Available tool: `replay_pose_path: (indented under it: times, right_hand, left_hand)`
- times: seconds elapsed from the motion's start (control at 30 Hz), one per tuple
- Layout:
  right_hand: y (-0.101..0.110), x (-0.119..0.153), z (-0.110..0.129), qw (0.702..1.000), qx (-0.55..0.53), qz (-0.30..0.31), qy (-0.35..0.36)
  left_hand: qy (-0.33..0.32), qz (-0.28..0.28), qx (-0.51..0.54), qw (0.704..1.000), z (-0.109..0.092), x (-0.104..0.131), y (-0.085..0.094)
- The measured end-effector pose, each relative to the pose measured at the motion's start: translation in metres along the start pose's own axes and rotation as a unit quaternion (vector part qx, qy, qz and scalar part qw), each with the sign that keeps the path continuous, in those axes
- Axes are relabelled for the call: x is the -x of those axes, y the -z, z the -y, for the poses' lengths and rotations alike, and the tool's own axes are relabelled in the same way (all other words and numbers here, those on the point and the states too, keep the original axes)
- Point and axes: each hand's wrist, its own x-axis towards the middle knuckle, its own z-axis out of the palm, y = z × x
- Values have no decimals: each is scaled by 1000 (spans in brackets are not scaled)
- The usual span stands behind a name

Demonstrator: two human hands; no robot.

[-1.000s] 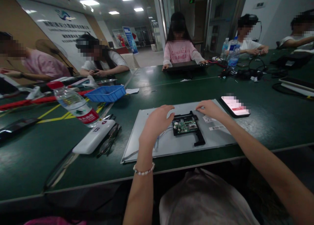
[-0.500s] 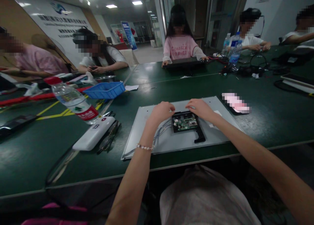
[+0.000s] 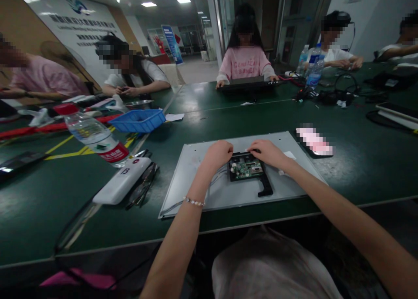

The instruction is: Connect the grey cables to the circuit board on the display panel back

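A black frame (image 3: pixel 267 186) with a green circuit board (image 3: pixel 246 169) in it lies on a pale grey panel (image 3: pixel 189 177). At the frame's upper left corner is my left hand (image 3: pixel 222 153), its fingers curled together; what they hold, if anything, is hidden. My right hand (image 3: pixel 265 151) is at the upper right corner, thumb and fingers pinched at the frame's far edge, on something too small to name. Grey cables (image 3: pixel 219 176) run from the frame's left side under my left wrist.
Left of the panel are a white power bank (image 3: pixel 122 181), glasses (image 3: pixel 143 188), a tilted water bottle (image 3: pixel 98 136) and a blue tray (image 3: pixel 140 120). A phone (image 3: pixel 313 141) lies to the right. Several people sit around the green table (image 3: pixel 359 173).
My left hand's fingers have curled in more. Both hands remain at the frame's far edge. The view has shifted slightly, and the panel appears a little lower.
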Motion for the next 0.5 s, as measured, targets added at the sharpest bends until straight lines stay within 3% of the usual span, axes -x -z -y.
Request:
replay_pose_path:
  times: [0.5]
  right_hand:
    - [-3,-9,8,998,-7,-8,-60]
  left_hand:
    - [-29,-11,16,999,11,-3,-13]
